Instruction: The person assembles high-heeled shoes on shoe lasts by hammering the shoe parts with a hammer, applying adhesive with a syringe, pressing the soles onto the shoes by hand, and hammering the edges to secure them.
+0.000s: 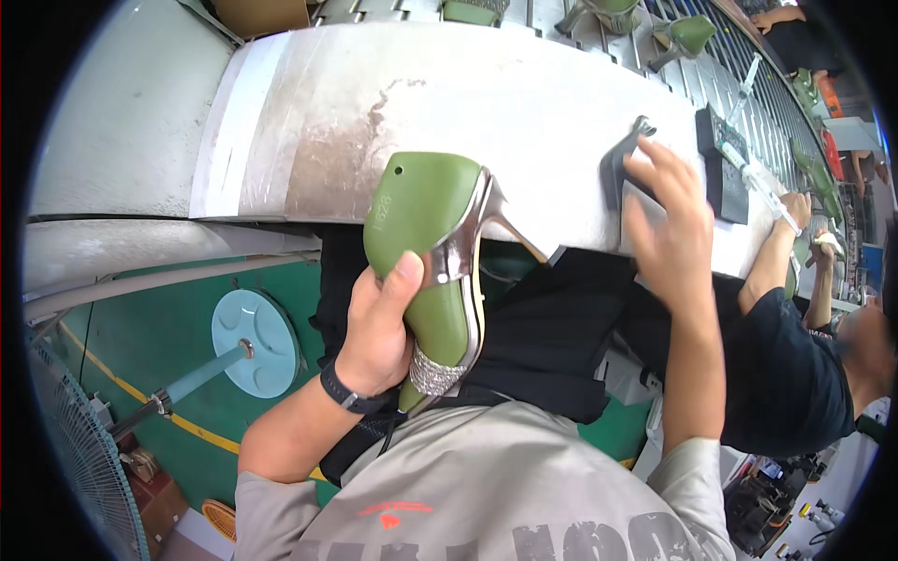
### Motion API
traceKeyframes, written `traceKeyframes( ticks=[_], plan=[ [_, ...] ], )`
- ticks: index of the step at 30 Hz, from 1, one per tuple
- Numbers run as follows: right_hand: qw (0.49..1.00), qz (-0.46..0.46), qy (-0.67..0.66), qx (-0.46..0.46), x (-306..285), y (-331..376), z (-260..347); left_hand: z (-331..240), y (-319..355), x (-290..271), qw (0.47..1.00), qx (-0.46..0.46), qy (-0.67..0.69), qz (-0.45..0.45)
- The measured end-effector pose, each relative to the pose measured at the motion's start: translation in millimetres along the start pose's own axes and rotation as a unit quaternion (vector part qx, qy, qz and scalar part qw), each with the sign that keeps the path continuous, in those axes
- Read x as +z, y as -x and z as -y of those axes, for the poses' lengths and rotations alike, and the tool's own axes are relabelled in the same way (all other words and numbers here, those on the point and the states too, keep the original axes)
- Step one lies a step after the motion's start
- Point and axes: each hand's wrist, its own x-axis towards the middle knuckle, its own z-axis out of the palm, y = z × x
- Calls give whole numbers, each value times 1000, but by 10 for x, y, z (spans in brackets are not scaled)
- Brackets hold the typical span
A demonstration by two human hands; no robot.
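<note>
In my left hand (379, 323) is a high-heeled sandal (452, 252) fitted on a green shoe last (421, 192). My fingers wrap round its middle, with the thumb across the last near the brown metallic strap. The toe, with a glittery silver strap (437, 374), points down toward me, and the slim heel (516, 234) sticks out to the right. My right hand (675, 234) is raised over the table's near edge, fingers spread and holding nothing. Just left of its fingertips a dark grey tool (617, 164) with a curved head lies on the table; the hand partly hides it.
Beyond the pale, stained worktable (524, 103), more green lasts with shoes (687, 35) stand on a roller conveyor. A black holder (720, 168) with syringe-like tubes is at the right. Close by on the right sits a co-worker (786, 374). A fan (84, 458) stands at lower left.
</note>
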Motion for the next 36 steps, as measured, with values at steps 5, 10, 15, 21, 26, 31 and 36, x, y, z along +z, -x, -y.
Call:
traceKeyframes(
  ticks=[5, 10, 15, 21, 26, 31, 36],
  plan=[
    [808, 68, -558, 178, -236, 527, 589, -435, 89, 79, 931, 239, -264, 77],
    [571, 138, -754, 295, -348, 399, 1050, -814, -85, 227, 511, 559, -639, 135],
    [588, 114, -740, 307, 231, 696, 1087, -382, -325, -106, 526, 535, -650, 123],
    [580, 97, -733, 341, 349, 786, 1143, -197, -339, -248, 521, 542, -648, 121],
    [585, 114, -724, 348, 388, 829, 1131, -153, -358, -333, 517, 552, -643, 122],
    [544, 75, -765, 336, 457, 856, 1173, -194, -347, -325, 498, 554, -654, 131],
    [465, 10, -810, 357, 642, 736, 1335, -386, -494, -273, 492, 532, -688, 39]
  ],
)
